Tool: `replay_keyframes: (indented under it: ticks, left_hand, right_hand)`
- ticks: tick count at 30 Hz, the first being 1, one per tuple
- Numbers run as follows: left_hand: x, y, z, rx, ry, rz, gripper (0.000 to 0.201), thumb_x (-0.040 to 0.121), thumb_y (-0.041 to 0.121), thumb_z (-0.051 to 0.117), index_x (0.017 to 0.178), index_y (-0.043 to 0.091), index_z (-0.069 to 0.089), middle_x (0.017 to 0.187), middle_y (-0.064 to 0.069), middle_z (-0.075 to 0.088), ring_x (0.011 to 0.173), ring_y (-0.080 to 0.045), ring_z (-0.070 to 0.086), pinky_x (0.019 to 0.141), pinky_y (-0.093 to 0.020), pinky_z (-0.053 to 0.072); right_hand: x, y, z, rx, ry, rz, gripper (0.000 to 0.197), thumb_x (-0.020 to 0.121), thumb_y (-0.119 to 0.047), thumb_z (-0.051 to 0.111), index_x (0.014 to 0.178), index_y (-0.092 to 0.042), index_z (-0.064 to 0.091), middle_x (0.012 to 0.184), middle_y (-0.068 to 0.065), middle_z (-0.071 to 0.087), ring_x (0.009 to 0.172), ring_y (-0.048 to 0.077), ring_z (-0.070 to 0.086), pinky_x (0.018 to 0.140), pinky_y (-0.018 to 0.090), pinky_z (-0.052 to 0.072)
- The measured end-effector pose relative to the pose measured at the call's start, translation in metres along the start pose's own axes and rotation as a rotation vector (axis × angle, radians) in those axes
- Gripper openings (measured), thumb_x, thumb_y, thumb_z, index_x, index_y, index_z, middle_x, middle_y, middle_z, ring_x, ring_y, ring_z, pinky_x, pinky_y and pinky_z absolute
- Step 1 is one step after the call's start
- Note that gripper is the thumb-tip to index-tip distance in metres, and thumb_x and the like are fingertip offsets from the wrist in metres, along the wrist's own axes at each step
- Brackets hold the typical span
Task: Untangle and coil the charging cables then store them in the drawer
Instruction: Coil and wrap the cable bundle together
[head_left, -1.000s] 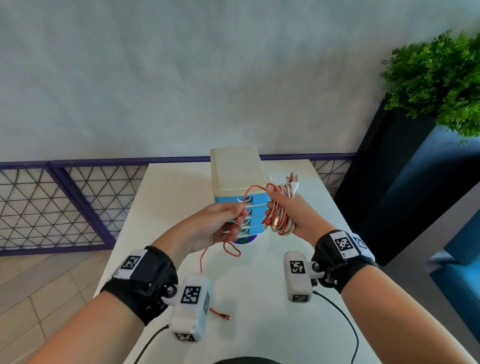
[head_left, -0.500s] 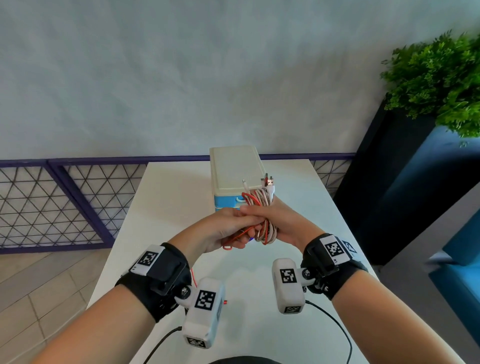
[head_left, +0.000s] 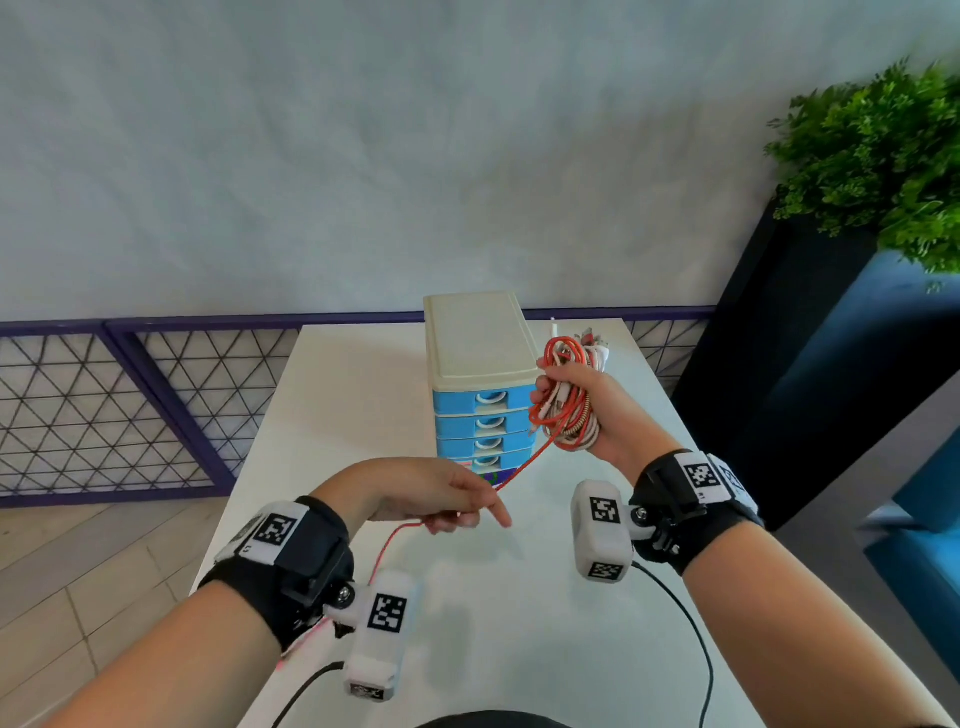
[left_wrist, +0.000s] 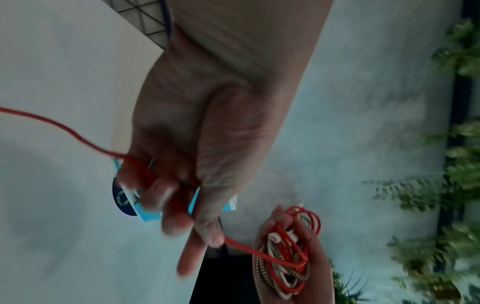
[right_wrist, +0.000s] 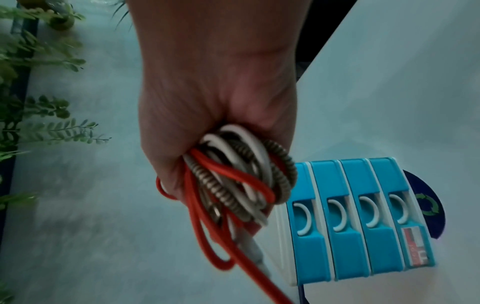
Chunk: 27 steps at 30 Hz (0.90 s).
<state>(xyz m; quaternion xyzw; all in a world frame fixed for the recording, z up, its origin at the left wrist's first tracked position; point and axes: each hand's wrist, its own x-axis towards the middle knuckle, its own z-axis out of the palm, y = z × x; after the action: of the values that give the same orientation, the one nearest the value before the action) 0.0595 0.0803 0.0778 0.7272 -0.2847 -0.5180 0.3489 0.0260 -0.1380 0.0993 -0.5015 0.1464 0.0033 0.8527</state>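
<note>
Several coiled cables (head_left: 569, 400) are being clasped in the right hand (head_left: 597, 410) beside the drawer unit (head_left: 480, 384), while one red cable (head_left: 519, 470) is being pinched by the left hand (head_left: 415, 493).

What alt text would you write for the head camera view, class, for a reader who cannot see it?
A right hand grips a bundle of red and white cables beside a blue drawer unit on a white table. The left hand pinches a red cable stretched from the bundle.
</note>
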Motion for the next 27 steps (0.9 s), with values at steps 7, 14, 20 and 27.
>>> replay_keyframes:
  ticks: [7, 14, 20, 27]
  left_hand:
    - [0.020, 0.017, -0.008, 0.196, 0.787, 0.198, 0.008, 0.079, 0.024, 0.074, 0.076, 0.022, 0.067, 0.070, 0.012, 0.061, 0.066, -0.006, 0.053, 0.058, -0.017, 0.037]
    - [0.027, 0.029, 0.001, 0.196, 0.919, 0.335, 0.013, 0.076, 0.023, 0.075, 0.075, 0.018, 0.063, 0.066, 0.012, 0.060, 0.059, 0.004, 0.055, 0.053, -0.006, 0.038]
    - [0.023, 0.026, -0.002, 0.206, 0.881, 0.223, 0.020, 0.080, 0.031, 0.070, 0.073, 0.015, 0.060, 0.065, 0.006, 0.056, 0.063, -0.010, 0.051, 0.053, -0.015, 0.036]
    - [-0.001, 0.019, -0.016, -0.720, 0.528, 0.045, 0.033, 0.098, 0.036, 0.044, 0.070, 0.019, 0.047, 0.049, 0.008, 0.028, 0.038, -0.008, 0.024, 0.041, -0.017, 0.029]
  right_hand:
    - [-0.012, -0.002, 0.006, -0.486, -0.055, 0.074, 0.012, 0.081, -0.005, 0.068, 0.090, 0.003, 0.069, 0.082, 0.015, 0.071, 0.069, 0.022, 0.068, 0.066, 0.030, 0.057]
    - [-0.016, 0.012, 0.015, -0.428, -0.197, 0.216, 0.023, 0.088, -0.006, 0.060, 0.108, 0.004, 0.063, 0.094, 0.026, 0.069, 0.078, 0.032, 0.071, 0.058, 0.032, 0.057]
    - [-0.017, 0.015, 0.011, -0.457, -0.230, 0.196, 0.008, 0.089, -0.006, 0.060, 0.094, -0.001, 0.064, 0.083, 0.017, 0.068, 0.070, 0.024, 0.069, 0.058, 0.033, 0.057]
    - [-0.016, 0.008, -0.012, -0.372, 0.069, 0.072, 0.006, 0.088, -0.004, 0.060, 0.093, -0.003, 0.057, 0.072, 0.010, 0.063, 0.057, 0.016, 0.066, 0.054, 0.028, 0.057]
